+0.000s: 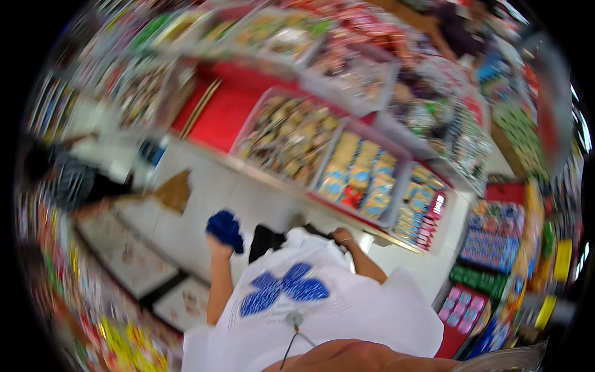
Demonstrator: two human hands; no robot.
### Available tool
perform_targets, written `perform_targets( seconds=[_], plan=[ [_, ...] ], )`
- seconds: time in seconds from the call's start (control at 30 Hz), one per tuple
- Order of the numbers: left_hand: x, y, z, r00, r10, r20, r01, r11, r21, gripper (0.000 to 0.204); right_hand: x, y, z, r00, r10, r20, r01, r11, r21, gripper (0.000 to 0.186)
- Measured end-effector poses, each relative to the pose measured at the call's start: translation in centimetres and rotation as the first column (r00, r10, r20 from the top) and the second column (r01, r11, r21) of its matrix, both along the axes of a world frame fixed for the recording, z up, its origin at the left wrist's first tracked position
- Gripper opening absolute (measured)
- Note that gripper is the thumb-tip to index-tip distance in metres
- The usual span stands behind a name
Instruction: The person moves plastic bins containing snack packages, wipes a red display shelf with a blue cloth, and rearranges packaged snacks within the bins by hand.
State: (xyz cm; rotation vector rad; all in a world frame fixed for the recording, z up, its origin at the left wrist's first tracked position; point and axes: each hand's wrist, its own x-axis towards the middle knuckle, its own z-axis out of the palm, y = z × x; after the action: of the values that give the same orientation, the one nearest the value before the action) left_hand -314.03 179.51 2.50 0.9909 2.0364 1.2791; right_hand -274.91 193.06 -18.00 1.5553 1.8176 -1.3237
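The head view shows us a display stand, carrying brown wrapped snacks and, nearer its right front corner, pale packets. Off its front edge, a bunched blue cloth sits in the left hand, whose fingers seem closed on it. The right hand is nearer that edge; we cannot tell its fingers' state. We judge the cloth picked up, not yet laid down.

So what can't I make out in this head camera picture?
All in the head view:
Left hand: fingers hidden by the blue cloth.
Right hand: fingers blurred; grip unclear.
Person at far left: details lost to motion blur.
Red packets, top: blurred, cut off by the upper edge.
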Motion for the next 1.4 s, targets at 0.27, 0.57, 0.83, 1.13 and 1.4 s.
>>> perform_targets(
  seconds=[0.27,0.57,0.83,1.13,1.4],
  plan=[
    [-12.1,13.2,-3.9,0.087,0.04,0.995,-0.227,0.974,-0.02,0.025,-0.8,-1.3,2.7,0.876,-0.44,0.197,0.425,0.898,0.116,0.048],
    [-24.1,25.6,-9.0,0.727,0.294,0.621,-0.274,0.953,-0.13,0.047,-14.3,-8.2,3.4,0.727,-0.657,0.199,0.656,0.75,0.081,0.047],
    [-27.0,28.0,-14.0,0.636,-0.518,-0.572,0.31,0.851,-0.425,0.07,-25.1,-12.9,7.4,0.575,-0.818,0.014,0.804,0.568,0.173,0.04],
    [-27.0,44.2,-18.1,0.527,-0.578,-0.624,0.331,0.815,-0.476,0.062,-29.4,-20.5,11.1,0.351,-0.908,0.231,0.902,0.394,0.179,0.042],
    [-19.2,43.0,-19.1,-0.025,-0.773,-0.634,0.787,0.376,-0.49,0.05,-29.9,-18.9,12.4,0.328,-0.91,0.254,0.898,0.384,0.217,0.044]
  ],
)
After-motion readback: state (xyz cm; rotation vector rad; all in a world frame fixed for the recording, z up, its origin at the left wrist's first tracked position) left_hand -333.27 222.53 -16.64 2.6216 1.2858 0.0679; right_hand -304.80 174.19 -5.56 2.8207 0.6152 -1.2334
